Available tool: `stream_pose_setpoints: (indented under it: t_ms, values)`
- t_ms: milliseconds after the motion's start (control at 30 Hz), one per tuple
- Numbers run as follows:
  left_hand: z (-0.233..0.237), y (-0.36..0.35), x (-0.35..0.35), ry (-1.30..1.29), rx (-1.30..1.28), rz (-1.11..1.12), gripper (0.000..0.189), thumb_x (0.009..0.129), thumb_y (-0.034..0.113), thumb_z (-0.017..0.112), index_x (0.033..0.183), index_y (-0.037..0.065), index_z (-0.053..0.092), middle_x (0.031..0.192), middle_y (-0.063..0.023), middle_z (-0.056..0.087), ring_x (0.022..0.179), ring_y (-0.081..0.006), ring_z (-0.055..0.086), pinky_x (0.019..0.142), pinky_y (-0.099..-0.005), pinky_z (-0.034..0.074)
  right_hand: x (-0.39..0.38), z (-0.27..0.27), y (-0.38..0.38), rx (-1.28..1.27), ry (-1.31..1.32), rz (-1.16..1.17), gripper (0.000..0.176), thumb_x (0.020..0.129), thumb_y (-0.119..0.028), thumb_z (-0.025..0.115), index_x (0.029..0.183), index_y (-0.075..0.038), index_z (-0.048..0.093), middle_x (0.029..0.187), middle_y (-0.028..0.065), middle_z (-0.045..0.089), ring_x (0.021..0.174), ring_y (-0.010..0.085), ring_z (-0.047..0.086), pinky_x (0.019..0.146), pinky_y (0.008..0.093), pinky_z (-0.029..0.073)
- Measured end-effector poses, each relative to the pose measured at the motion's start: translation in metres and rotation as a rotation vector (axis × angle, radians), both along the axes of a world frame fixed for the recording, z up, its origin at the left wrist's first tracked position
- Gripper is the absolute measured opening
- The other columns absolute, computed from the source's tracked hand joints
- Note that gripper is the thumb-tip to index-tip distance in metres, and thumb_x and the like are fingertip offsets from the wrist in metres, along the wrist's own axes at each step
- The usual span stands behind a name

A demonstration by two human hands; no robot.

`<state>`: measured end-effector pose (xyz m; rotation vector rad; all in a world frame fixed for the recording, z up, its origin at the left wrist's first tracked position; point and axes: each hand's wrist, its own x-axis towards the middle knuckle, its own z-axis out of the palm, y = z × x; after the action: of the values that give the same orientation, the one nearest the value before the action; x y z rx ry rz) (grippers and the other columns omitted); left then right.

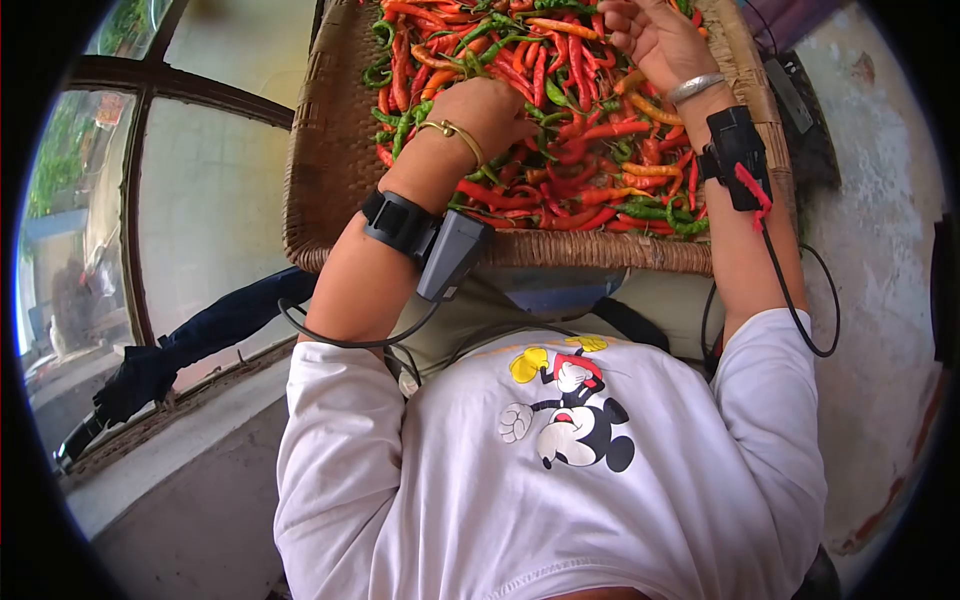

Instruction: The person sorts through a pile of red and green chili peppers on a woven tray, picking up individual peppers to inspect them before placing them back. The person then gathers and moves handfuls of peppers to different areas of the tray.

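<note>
The woven basket (600,252) is the widest thing on my feed, spread with red, orange and green peppers (575,60) lying inside its rim. My two hands are apart over them. The left hand (485,112) is back up against the peppers, its fingertips hidden, so I can't tell its grip. The right hand (662,42) is loosely open, palm showing, fingers slightly curled. A silver bracelet (697,88) circles its wrist.

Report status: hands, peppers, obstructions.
Left hand palm down over peppers, grip hidden. Right hand palm up, fingers loosely curled. Peppers red, orange and green, loose in basket. No obstruction seen.
</note>
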<state>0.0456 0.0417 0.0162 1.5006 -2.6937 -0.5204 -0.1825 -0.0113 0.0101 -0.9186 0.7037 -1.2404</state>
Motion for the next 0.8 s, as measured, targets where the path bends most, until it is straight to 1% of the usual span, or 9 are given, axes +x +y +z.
stream_pose_setpoints:
  t_ms: [33, 67, 100, 167, 300, 367, 533, 633, 800]
  values:
    - [-0.001, 0.000, 0.000, -0.075, 0.027, 0.000, 0.028, 0.072, 0.035, 0.061, 0.080, 0.009, 0.065, 0.076, -0.0100, 0.062, 0.074, -0.0272, 0.060, 0.064, -0.0379, 0.047, -0.003, 0.009, -0.003, 0.035, -0.172, -0.061, 0.037, 0.085, -0.034, 0.051, 0.109, -0.007, 0.046, 0.081, 0.0071, 0.062, 0.068, 0.0138, 0.058, 0.058, 0.0257, 0.047]
    - [-0.002, 0.000, 0.001, -0.150, 0.053, -0.001, 0.026, 0.071, 0.033, 0.061, 0.081, 0.010, 0.065, 0.080, -0.0105, 0.062, 0.077, -0.0277, 0.059, 0.065, -0.0378, 0.048, -0.006, 0.013, -0.003, 0.158, -0.207, -0.105, 0.025, 0.085, -0.032, 0.051, 0.093, -0.008, 0.053, 0.077, 0.0052, 0.061, 0.065, 0.0139, 0.058, 0.054, 0.0263, 0.046]
    - [-0.006, 0.000, 0.002, -0.151, 0.051, -0.002, 0.026, 0.071, 0.033, 0.061, 0.081, 0.010, 0.065, 0.080, -0.0105, 0.062, 0.077, -0.0277, 0.059, 0.065, -0.0378, 0.048, -0.005, 0.007, 0.000, 0.156, -0.208, -0.107, 0.025, 0.085, -0.032, 0.051, 0.093, -0.008, 0.053, 0.077, 0.0052, 0.061, 0.065, 0.0139, 0.058, 0.054, 0.0263, 0.046]
    - [-0.016, -0.001, 0.003, -0.180, 0.064, -0.076, 0.016, 0.069, 0.026, 0.061, 0.078, 0.015, 0.065, 0.071, -0.0069, 0.061, 0.072, -0.0255, 0.059, 0.064, -0.0365, 0.046, -0.001, -0.015, 0.009, 0.074, 0.092, -0.093, 0.027, 0.084, -0.027, 0.055, 0.097, -0.004, 0.055, 0.077, 0.0039, 0.061, 0.068, 0.0099, 0.059, 0.053, 0.0204, 0.049]
    - [-0.014, 0.002, -0.006, -0.294, 0.058, -0.058, 0.016, 0.067, 0.026, 0.062, 0.079, 0.017, 0.066, 0.072, -0.0062, 0.061, 0.071, -0.0249, 0.059, 0.063, -0.0366, 0.046, 0.032, -0.010, 0.029, 0.060, 0.542, 0.274, 0.028, 0.083, -0.028, 0.054, 0.100, -0.005, 0.057, 0.074, 0.0019, 0.059, 0.063, 0.0068, 0.056, 0.049, 0.0189, 0.046]
    - [-0.010, 0.004, -0.008, -0.241, 0.063, -0.058, 0.017, 0.067, 0.026, 0.063, 0.081, 0.017, 0.065, 0.073, -0.0055, 0.061, 0.072, -0.0248, 0.059, 0.062, -0.0371, 0.047, 0.050, -0.006, 0.041, 0.002, 0.719, 0.309, 0.027, 0.082, -0.027, 0.054, 0.099, -0.005, 0.058, 0.073, 0.0012, 0.058, 0.060, 0.0062, 0.055, 0.049, 0.0191, 0.045]
    - [-0.019, 0.003, -0.008, -0.170, -0.070, -0.071, 0.015, 0.068, 0.023, 0.062, 0.081, 0.016, 0.063, 0.071, -0.0062, 0.060, 0.071, -0.0256, 0.059, 0.060, -0.0375, 0.047, 0.062, -0.006, 0.051, -0.139, 0.926, 0.294, 0.022, 0.084, -0.018, 0.051, 0.099, -0.004, 0.058, 0.070, -0.0013, 0.057, 0.056, 0.0043, 0.053, 0.046, 0.0182, 0.041]
    - [-0.015, 0.003, -0.012, -0.122, -0.129, -0.023, 0.014, 0.069, 0.022, 0.060, 0.081, 0.015, 0.062, 0.071, -0.0071, 0.060, 0.070, -0.0258, 0.059, 0.060, -0.0377, 0.047, 0.050, -0.011, 0.043, -0.037, 0.773, 0.237, 0.024, 0.081, -0.024, 0.054, 0.095, -0.005, 0.060, 0.068, 0.0001, 0.057, 0.054, 0.0063, 0.053, 0.048, 0.0206, 0.042]
    - [-0.024, -0.005, -0.008, -0.212, -0.150, -0.088, 0.013, 0.072, 0.022, 0.057, 0.080, 0.014, 0.062, 0.072, -0.0076, 0.060, 0.070, -0.0262, 0.059, 0.059, -0.0381, 0.047, 0.043, -0.022, 0.036, 0.042, 0.763, 0.162, 0.025, 0.082, -0.026, 0.053, 0.096, -0.006, 0.059, 0.070, -0.0010, 0.057, 0.055, 0.0058, 0.053, 0.046, 0.0191, 0.040]
